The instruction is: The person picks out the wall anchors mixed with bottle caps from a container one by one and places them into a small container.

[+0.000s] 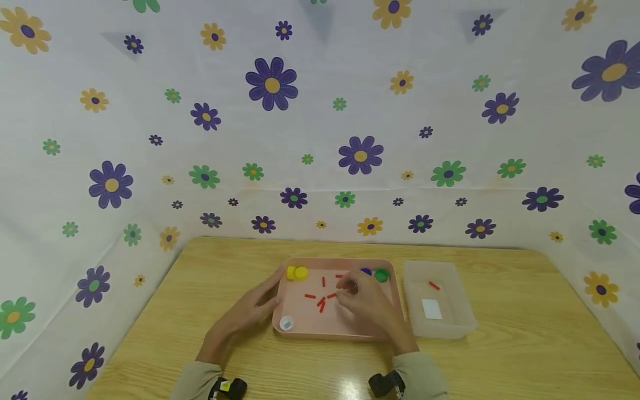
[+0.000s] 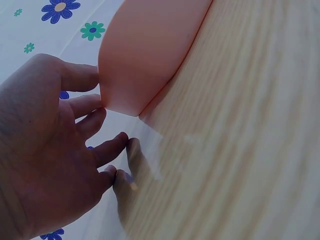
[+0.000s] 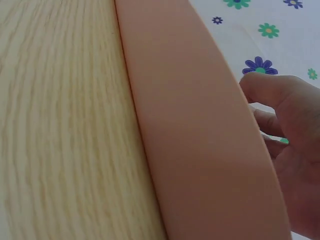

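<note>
A pink tray (image 1: pixel 345 335) lies on the table with several short red sticks (image 1: pixel 310 296) scattered in it. My left hand (image 1: pixel 255 305) rests at its left side, and in the left wrist view the thumb and forefinger (image 2: pixel 82 106) touch the tray wall (image 2: pixel 145 50). Over the tray's right half, my right hand (image 1: pixel 367 300) has thumb and forefinger bent and apart, close beside one red stick (image 1: pixel 332 296). The tray wall (image 3: pixel 200 125) hides its fingertips in the right wrist view.
Two yellow caps (image 1: pixel 301 273), a blue cap (image 1: pixel 366 271) and a green cap (image 1: pixel 381 275) lie along the tray's back. A white round piece (image 1: pixel 286 323) occupies its front left corner. To the right, a translucent box (image 1: pixel 467 328) contains a red stick (image 1: pixel 434 285) and white card (image 1: pixel 432 309).
</note>
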`<state>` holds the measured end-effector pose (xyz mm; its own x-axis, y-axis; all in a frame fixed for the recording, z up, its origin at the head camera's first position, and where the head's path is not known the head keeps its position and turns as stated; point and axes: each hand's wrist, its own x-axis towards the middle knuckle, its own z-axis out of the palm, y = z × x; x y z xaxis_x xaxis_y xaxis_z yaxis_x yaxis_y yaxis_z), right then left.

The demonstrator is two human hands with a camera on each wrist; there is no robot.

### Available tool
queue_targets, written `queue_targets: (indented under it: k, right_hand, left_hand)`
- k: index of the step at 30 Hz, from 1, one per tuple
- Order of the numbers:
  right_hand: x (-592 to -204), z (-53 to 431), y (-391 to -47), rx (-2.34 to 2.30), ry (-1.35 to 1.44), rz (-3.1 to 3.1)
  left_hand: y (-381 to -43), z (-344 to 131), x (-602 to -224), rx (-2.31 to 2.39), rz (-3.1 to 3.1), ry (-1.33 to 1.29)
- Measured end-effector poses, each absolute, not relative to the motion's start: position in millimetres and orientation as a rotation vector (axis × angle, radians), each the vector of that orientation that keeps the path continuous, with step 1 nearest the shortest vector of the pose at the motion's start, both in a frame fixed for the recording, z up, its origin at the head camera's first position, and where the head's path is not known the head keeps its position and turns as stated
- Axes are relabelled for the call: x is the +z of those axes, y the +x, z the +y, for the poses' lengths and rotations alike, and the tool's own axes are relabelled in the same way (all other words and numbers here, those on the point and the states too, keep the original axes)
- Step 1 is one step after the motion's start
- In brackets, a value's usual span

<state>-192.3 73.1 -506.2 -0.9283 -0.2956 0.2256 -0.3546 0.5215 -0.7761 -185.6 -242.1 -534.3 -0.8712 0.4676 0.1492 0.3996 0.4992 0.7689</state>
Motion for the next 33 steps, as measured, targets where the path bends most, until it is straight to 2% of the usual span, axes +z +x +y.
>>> queue_targets:
  k: [15,33]
  right_hand:
    - [-525.1,65.4,-197.6,1.303,0.601,-2.804]
    - [-516.3,61.1,-204.6,1.203,0.648,-2.953]
  left_hand:
    - [-181.9,-241.5,-532.9,1.337,2.623,0.748]
    - [-183.2,-241.3,-528.4,1.336,2.613,0.714]
